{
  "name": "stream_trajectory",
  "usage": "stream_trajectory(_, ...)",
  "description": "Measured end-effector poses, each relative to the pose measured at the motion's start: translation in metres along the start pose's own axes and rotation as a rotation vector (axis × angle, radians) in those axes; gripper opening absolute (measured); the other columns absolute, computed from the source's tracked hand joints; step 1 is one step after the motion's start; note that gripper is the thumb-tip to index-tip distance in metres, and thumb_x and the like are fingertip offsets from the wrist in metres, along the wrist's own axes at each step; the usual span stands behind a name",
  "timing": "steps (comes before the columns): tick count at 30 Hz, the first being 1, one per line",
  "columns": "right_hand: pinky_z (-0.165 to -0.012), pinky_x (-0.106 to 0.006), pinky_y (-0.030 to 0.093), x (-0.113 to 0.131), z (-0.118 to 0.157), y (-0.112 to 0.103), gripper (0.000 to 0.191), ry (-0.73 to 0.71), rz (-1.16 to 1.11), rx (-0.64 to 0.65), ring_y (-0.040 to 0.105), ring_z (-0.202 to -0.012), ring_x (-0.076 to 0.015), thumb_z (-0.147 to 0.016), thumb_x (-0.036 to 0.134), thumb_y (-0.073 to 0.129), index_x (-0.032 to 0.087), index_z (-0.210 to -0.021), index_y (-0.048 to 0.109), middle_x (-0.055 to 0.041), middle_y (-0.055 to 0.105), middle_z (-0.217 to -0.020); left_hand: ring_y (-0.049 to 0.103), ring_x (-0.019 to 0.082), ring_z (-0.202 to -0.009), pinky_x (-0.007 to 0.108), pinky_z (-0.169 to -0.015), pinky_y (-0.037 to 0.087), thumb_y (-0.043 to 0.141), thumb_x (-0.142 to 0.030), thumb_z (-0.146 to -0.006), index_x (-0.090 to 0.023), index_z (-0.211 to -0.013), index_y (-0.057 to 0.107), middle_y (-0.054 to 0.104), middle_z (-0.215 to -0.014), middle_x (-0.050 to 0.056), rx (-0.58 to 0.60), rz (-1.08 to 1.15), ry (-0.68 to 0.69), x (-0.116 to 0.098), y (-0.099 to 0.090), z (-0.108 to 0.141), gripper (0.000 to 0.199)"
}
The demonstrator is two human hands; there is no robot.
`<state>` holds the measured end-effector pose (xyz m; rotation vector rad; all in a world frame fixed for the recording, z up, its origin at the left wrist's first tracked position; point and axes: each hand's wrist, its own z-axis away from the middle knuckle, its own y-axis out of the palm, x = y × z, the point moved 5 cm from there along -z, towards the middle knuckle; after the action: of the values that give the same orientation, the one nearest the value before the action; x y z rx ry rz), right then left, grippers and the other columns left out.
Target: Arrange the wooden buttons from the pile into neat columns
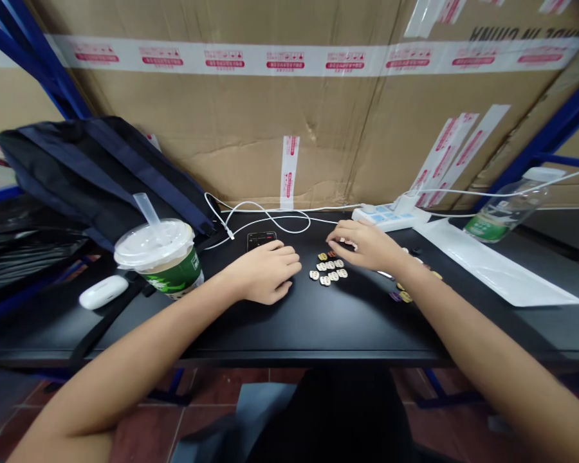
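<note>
forearms (pixel 164 347) flank pale tokens (pixel 330 265), left fingers (pixel 288 260) resting loose, right fingers (pixel 341 233) curled, grip unclear.

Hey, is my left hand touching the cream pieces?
Apart: the head view shows black tabletop between your left hand and the nearest cream piece.

One camera is riding on the person's head, looking forward and down from above the lap (pixel 338 418), across the desk (pixel 270 334), toward the cardboard (pixel 251 122) behind it. It is sitting near enough that the forearms (pixel 159 341) are entering from the lower corners, with the left hand (pixel 266 273) and right hand (pixel 365 247) showing around the middle. Along the bottom, the view is also taking in the floor (pixel 147 427).
</note>
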<state>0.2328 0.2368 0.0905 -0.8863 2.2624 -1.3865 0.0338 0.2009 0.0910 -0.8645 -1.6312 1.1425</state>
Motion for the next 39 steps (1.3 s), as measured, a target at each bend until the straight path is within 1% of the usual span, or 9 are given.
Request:
stream_trajectory(4,-0.065,-0.03,0.039,-0.027,0.012,0.001,0.011,0.112,-0.042,0.101,0.058,-0.068,-0.0174,-0.086,0.028,0.058,0.02,-0.082,0.064,-0.0017,0.064,-0.075,0.06,0.023,-0.092,0.038,-0.093,0.039,0.053,-0.034,-0.089,-0.018,-0.083,0.059,0.067,-0.089,0.006,0.046,0.05,-0.051,0.013,0.006,0.003,0.018)
stream_trajectory(8,-0.056,-0.028,0.036,-0.039,0.021,0.003,0.013,0.182,-0.109,0.223,0.053,-0.059,-0.0151,-0.081,0.033,0.062,0.021,-0.077,0.061,0.0008,0.06,-0.067,0.06,0.022,-0.087,0.039,-0.092,0.039,0.053,-0.031,-0.086,-0.019,-0.079,0.059,0.066,-0.086,0.006,0.058,0.01,-0.097,0.021,0.008,0.005,0.015)
stream_trajectory(13,-0.057,-0.027,0.037,-0.04,0.024,0.005,0.012,0.229,-0.062,0.277,0.057,-0.063,-0.0159,-0.075,0.032,0.066,0.021,-0.079,0.065,-0.0007,0.066,-0.072,0.061,0.025,-0.101,0.04,-0.096,0.038,0.048,-0.028,-0.093,-0.015,-0.098,0.063,0.068,-0.104,0.01,0.012,-0.013,-0.088,0.008,0.008,0.0,0.021)
stream_trajectory(18,-0.059,-0.028,0.041,-0.037,0.023,0.009,0.006,0.226,-0.091,0.291,0.06,-0.064,-0.016,-0.075,0.023,0.062,0.02,-0.074,0.067,-0.002,0.069,-0.075,0.058,0.022,-0.114,0.036,-0.097,0.039,0.041,-0.034,-0.103,-0.015,-0.126,0.058,0.064,-0.126,0.01,-0.074,0.083,-0.106,-0.017,0.015,-0.009,0.034)
stream_trajectory(24,-0.059,-0.028,0.041,-0.04,0.021,0.007,0.008,0.268,-0.186,0.173,0.058,-0.062,-0.0159,-0.086,0.027,0.056,0.019,-0.086,0.059,-0.0024,0.067,-0.073,0.06,0.02,-0.111,0.034,-0.096,0.038,0.036,-0.028,-0.106,-0.017,-0.117,0.062,0.067,-0.119,0.006,-0.088,0.161,-0.168,-0.02,0.019,-0.011,0.031)
stream_trajectory(27,-0.06,-0.028,0.041,-0.032,0.019,0.002,0.01,0.228,-0.25,0.094,0.056,-0.063,-0.0157,-0.092,0.027,0.049,0.02,-0.096,0.054,-0.0012,0.064,-0.075,0.061,0.018,-0.103,0.033,-0.094,0.038,0.041,-0.028,-0.104,-0.018,-0.107,0.064,0.069,-0.108,0.004,-0.085,0.245,-0.231,-0.016,0.019,-0.011,0.025)
stream_trajectory(30,-0.062,-0.027,0.041,-0.012,0.015,-0.003,0.01,0.147,-0.278,0.062,0.054,-0.065,-0.0152,-0.095,0.027,0.046,0.021,-0.099,0.054,0.0001,0.061,-0.075,0.06,0.019,-0.104,0.034,-0.094,0.038,0.05,-0.033,-0.1,-0.017,-0.108,0.062,0.069,-0.107,0.004,-0.098,0.314,-0.307,-0.011,0.019,-0.009,0.021)
stream_trajectory(35,-0.063,-0.026,0.04,0.029,0.013,-0.005,0.014,0.005,-0.265,0.139,0.059,-0.067,-0.0152,-0.094,0.028,0.052,0.023,-0.097,0.064,-0.0002,0.067,-0.077,0.06,0.022,-0.102,0.037,-0.091,0.037,0.049,-0.04,-0.1,-0.016,-0.105,0.065,0.068,-0.104,0.006,-0.091,0.246,-0.369,-0.009,0.019,-0.006,0.029)
stream_trajectory(39,-0.065,-0.027,0.041,0.043,0.013,-0.002,0.015,-0.054,-0.219,0.179,0.064,-0.07,-0.015,-0.093,0.026,0.055,0.023,-0.094,0.069,-0.0009,0.072,-0.087,0.06,0.021,-0.101,0.036,-0.09,0.035,0.046,-0.038,-0.102,-0.017,-0.102,0.066,0.068,-0.101,0.005,-0.071,0.232,-0.367,-0.009,0.022,-0.006,0.029)
